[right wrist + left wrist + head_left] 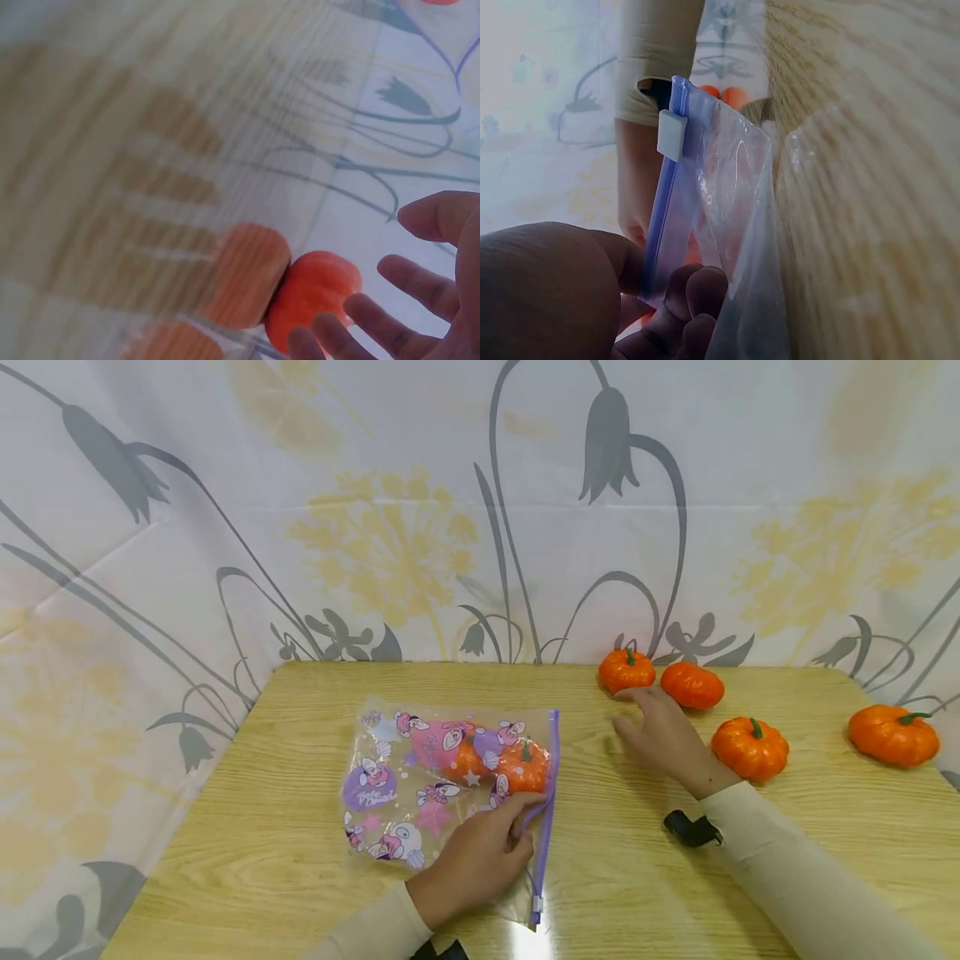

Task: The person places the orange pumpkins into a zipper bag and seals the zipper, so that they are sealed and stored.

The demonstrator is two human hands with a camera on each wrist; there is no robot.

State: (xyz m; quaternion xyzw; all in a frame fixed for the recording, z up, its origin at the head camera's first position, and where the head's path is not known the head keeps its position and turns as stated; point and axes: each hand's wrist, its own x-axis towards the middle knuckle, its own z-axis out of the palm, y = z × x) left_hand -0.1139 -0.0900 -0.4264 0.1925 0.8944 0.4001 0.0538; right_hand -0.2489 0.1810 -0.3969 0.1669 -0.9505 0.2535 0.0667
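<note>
A clear zip bag (397, 747) with purple and pink cartoon prints lies flat on the table, two orange toy pumpkins (523, 770) inside near its mouth. My left hand (480, 856) pinches the purple zip edge (658, 232) between thumb and fingers; the bag's mouth gapes slightly. A white slider (673, 135) sits at the near end of the zip. My right hand (663, 739) reaches over the table, fingers spread and apart, holding nothing. Its fingertips are close to an orange pumpkin (626, 670) at the back edge; whether they touch is unclear.
Beside that pumpkin, another pumpkin (693, 685) lies tipped over. One more pumpkin (750, 749) stands right of my right wrist, and another (892, 737) at the table's far right. A flower-patterned cloth (420, 593) hangs behind the wooden table (247, 827).
</note>
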